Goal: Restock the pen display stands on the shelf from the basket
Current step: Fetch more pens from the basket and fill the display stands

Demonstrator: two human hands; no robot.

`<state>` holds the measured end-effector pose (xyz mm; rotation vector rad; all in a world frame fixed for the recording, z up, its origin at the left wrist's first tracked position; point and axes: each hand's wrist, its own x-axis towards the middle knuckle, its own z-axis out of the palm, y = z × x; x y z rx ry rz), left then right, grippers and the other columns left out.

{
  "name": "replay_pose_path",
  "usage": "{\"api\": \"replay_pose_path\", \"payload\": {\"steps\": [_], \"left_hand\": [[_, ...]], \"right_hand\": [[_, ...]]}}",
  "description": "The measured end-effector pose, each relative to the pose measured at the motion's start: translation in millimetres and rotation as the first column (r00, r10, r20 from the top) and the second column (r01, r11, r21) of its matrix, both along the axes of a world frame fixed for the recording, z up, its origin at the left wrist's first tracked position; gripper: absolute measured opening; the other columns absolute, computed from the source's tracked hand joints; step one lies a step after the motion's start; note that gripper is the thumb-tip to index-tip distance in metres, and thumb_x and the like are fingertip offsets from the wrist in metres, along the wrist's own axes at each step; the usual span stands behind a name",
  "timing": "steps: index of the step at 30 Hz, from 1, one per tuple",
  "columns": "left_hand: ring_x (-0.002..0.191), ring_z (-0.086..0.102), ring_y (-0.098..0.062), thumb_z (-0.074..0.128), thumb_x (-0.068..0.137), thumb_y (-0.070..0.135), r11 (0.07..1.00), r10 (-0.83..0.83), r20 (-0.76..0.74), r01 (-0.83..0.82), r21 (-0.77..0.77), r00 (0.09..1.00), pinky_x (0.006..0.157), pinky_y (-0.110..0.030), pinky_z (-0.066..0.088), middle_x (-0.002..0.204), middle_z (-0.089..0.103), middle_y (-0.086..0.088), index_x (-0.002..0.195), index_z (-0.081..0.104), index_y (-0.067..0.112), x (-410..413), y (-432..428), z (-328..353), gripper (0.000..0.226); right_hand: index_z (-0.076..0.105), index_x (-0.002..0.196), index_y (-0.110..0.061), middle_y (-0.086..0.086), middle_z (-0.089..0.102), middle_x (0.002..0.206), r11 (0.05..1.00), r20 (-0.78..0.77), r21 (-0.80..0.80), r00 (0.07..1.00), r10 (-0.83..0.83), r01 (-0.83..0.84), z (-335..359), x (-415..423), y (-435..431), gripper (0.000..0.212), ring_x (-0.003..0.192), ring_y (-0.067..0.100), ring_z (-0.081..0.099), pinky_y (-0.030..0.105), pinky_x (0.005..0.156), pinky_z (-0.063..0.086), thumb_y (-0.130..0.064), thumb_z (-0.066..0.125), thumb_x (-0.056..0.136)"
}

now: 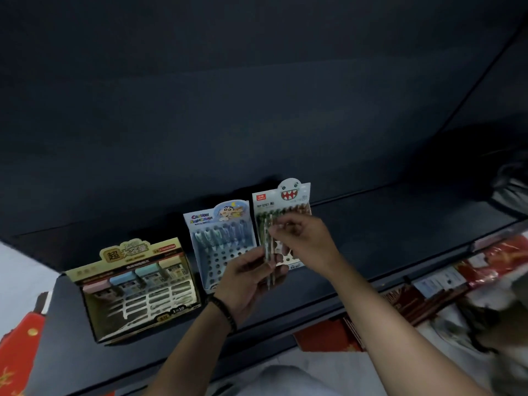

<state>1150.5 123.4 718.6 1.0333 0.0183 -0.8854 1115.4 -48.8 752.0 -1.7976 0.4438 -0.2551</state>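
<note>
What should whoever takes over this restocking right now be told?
Left hand grips a few pens. Right hand pinches the top of one of them, in front of the monster-face stand.
Done: that stand and the blue cartoon stand beside it have pens in their back rows.
Left: front holes still empty. The basket is out of view.

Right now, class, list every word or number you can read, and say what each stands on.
"超大容量": gold display box, header.
"1=10": same box, front lip.
"CRAYON SHINCHAN": blue stand, header.
Too blurred to read: red tag and code line on the monster stand, and all other small print.
</note>
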Motion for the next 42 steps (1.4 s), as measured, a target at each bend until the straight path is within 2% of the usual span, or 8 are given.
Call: {"api": "replay_pose_path", "payload": {"steps": [6, 11, 18, 23, 26, 30, 35, 42], "left_hand": [[0.095, 0.071, -0.039, 0.065, 0.092, -0.005, 0.994, -0.103, -0.003, 0.103, 0.036, 0.995, 0.09, -0.049, 0.06, 0.112, 0.072, -0.025, 0.111, 0.073, -0.002, -8.2, -12.2, -12.9, 0.021], [0.096, 0.071, -0.039, 0.059, 0.098, -0.006, 0.984, -0.167, -0.052, 0.169, 0.053, 0.985, 0.091, -0.049, 0.061, 0.117, 0.074, -0.022, 0.119, 0.069, 0.0, -13.3, -18.6, -26.8, 0.024], [0.088, 0.072, -0.035, 0.06, 0.096, -0.011, 0.989, -0.028, -0.062, 0.037, 0.141, 0.998, 0.088, -0.047, 0.061, 0.113, 0.073, -0.026, 0.124, 0.064, -0.004, -15.7, -41.9, -36.2, 0.029], [0.078, 0.073, -0.034, 0.06, 0.094, -0.014, 0.98, 0.102, -0.033, -0.094, 0.178, 0.994, 0.078, -0.045, 0.065, 0.106, 0.071, -0.022, 0.113, 0.062, -0.001, -12.9, -56.3, -28.3, 0.023], [0.085, 0.075, -0.038, 0.06, 0.097, -0.008, 0.965, 0.127, 0.007, -0.126, 0.232, 0.992, 0.074, -0.042, 0.065, 0.111, 0.074, -0.018, 0.116, 0.06, 0.003, -5.8, -55.9, -31.6, 0.022], [0.098, 0.075, -0.039, 0.062, 0.1, 0.001, 0.951, 0.098, 0.061, -0.111, 0.287, 0.993, 0.083, -0.046, 0.061, 0.114, 0.076, -0.016, 0.118, 0.058, -0.003, -2.1, -45.5, -36.4, 0.019], [0.099, 0.072, -0.039, 0.057, 0.099, -0.008, 0.975, 0.092, 0.04, -0.098, 0.201, 0.995, 0.099, -0.052, 0.053, 0.107, 0.073, -0.021, 0.113, 0.066, 0.001, -0.2, -32.4, -38.2, 0.019], [0.108, 0.067, -0.041, 0.05, 0.087, -0.029, 0.987, 0.135, -0.065, -0.129, 0.097, 0.989, 0.106, -0.055, 0.049, 0.106, 0.073, -0.021, 0.123, 0.062, -0.005, 1.8, -27.1, -39.7, 0.045]], "right_hand": [[0.078, 0.093, -0.026, -0.001, 0.078, 0.078, 0.978, -0.009, 0.06, 0.98, -0.197, 0.198, -6.9, -27.5, -1.4, 0.016, 0.067, 0.013, 0.072, 0.032, 0.066, 0.057, -0.011, 0.084, 0.09], [0.073, 0.119, -0.022, 0.001, 0.081, 0.087, 0.936, -0.002, 0.042, 0.937, -0.349, 0.349, -12.6, -54.3, -17.2, 0.026, 0.076, 0.018, 0.078, 0.029, 0.066, 0.062, -0.018, 0.081, 0.094], [0.073, 0.116, -0.024, 0.007, 0.081, 0.084, 0.928, 0.009, 0.106, 0.933, -0.359, 0.356, -11.9, -54.3, -44.4, 0.032, 0.082, 0.025, 0.08, 0.041, 0.079, 0.064, -0.016, 0.087, 0.087], [0.077, 0.099, -0.019, 0.009, 0.079, 0.08, 0.922, 0.077, 0.122, 0.923, -0.377, 0.367, -11.5, -44.4, -65.6, 0.015, 0.074, 0.031, 0.078, 0.042, 0.07, 0.064, -0.009, 0.083, 0.09], [0.078, 0.091, -0.03, 0.0, 0.08, 0.082, 0.916, 0.131, -0.03, 0.91, -0.393, 0.4, -17.6, -35.0, -75.7, 0.015, 0.076, 0.022, 0.079, 0.045, 0.075, 0.065, -0.016, 0.083, 0.091], [0.079, 0.09, -0.022, -0.015, 0.076, 0.078, 0.848, 0.193, -0.373, 0.925, -0.327, 0.378, -21.0, -19.4, -74.6, 0.005, 0.073, -0.002, 0.072, 0.018, 0.071, 0.059, -0.017, 0.081, 0.092], [0.075, 0.084, -0.013, -0.009, 0.075, 0.071, 0.77, 0.128, -0.581, 0.964, -0.232, 0.263, -31.6, 2.7, -69.8, 0.011, 0.055, 0.002, 0.065, 0.023, 0.065, 0.058, -0.015, 0.076, 0.094], [0.073, 0.087, -0.017, -0.001, 0.075, 0.077, 0.731, -0.006, -0.668, 0.981, -0.191, 0.138, -44.6, 14.2, -66.8, 0.009, 0.065, 0.02, 0.069, 0.038, 0.066, 0.061, -0.02, 0.072, 0.095]]}}
